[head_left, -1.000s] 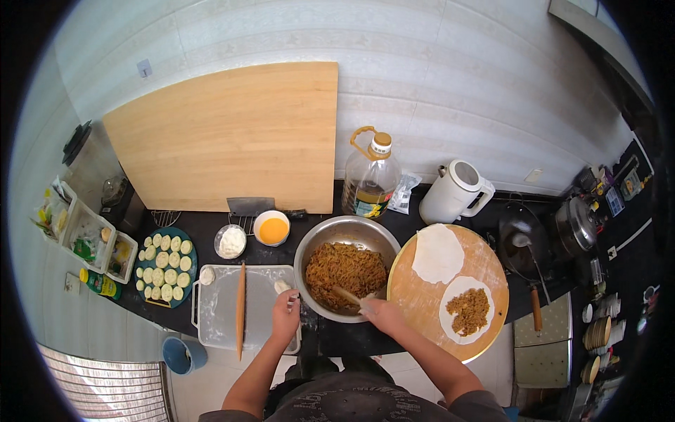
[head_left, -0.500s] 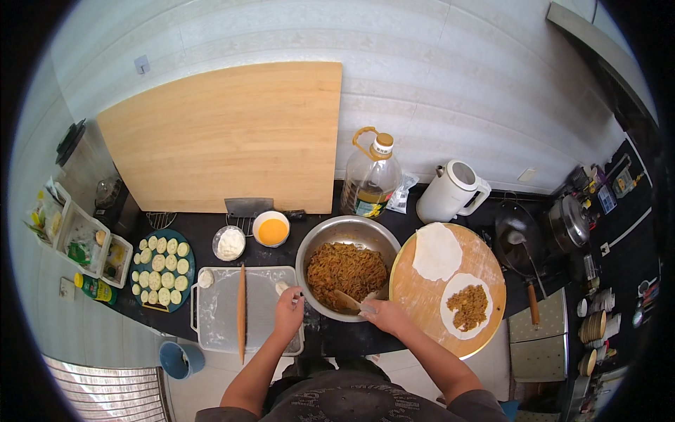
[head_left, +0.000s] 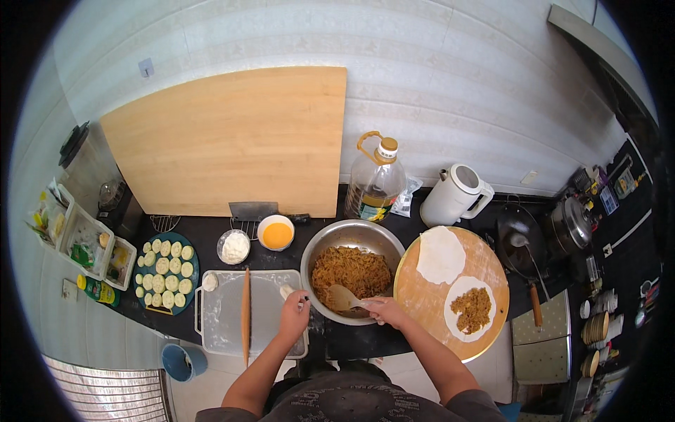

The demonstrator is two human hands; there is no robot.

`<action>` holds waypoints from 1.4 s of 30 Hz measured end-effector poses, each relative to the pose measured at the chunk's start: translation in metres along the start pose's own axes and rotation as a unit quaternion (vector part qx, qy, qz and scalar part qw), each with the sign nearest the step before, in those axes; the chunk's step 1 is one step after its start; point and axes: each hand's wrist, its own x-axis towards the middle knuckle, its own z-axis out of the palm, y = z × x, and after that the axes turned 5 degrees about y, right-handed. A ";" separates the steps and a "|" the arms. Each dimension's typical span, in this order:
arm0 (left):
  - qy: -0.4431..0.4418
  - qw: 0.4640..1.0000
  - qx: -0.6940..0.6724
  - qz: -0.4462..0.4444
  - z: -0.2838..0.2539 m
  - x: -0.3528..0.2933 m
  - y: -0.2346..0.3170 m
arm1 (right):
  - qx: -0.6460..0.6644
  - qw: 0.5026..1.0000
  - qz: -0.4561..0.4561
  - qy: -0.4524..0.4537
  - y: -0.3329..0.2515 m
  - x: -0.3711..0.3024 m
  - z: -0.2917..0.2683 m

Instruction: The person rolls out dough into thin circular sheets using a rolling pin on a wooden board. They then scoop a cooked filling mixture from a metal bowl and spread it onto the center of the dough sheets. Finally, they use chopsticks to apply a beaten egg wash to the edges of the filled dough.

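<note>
My right hand (head_left: 384,309) is closed round the handle of a flat serving spatula (head_left: 342,297). Its broad blade rests in the brown shredded filling (head_left: 349,271) inside a large steel bowl (head_left: 309,246). My left hand (head_left: 294,309) is over the right side of a grey tray (head_left: 271,327), fingers curled together; whether they pinch anything is hard to see. A pale lump of dough (head_left: 286,290) sits just beyond those fingers. On the round wooden board (head_left: 420,320) to the right, a flat dough round (head_left: 472,283) carries a heap of filling (head_left: 470,309), and a plain dough sheet (head_left: 441,254) lies behind it.
A rolling pin (head_left: 245,316) lies across the tray, with another dough lump (head_left: 209,282) beside it. Behind stand a bowl of flour (head_left: 233,247), a bowl of orange-yellow liquid (head_left: 275,233), a cleaver (head_left: 253,211), an oil jug (head_left: 375,179) and a white kettle (head_left: 455,195). Sliced rounds fill a plate (head_left: 191,243).
The spatula's blade has turned to show its flat face, and my right hand has shifted slightly on the handle. The whole view has moved a little; my left hand stays by the tray.
</note>
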 end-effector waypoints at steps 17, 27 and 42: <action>0.004 1.000 0.007 -0.005 0.000 0.010 -0.005 | 0.298 0.952 0.064 0.010 0.012 0.003 0.013; 0.005 1.000 -0.004 -0.007 0.001 0.012 -0.006 | -0.028 0.981 -0.113 0.153 0.021 0.009 0.019; 0.011 1.000 0.002 0.018 0.002 0.014 0.003 | 0.373 0.927 0.040 -0.013 0.029 0.010 -0.003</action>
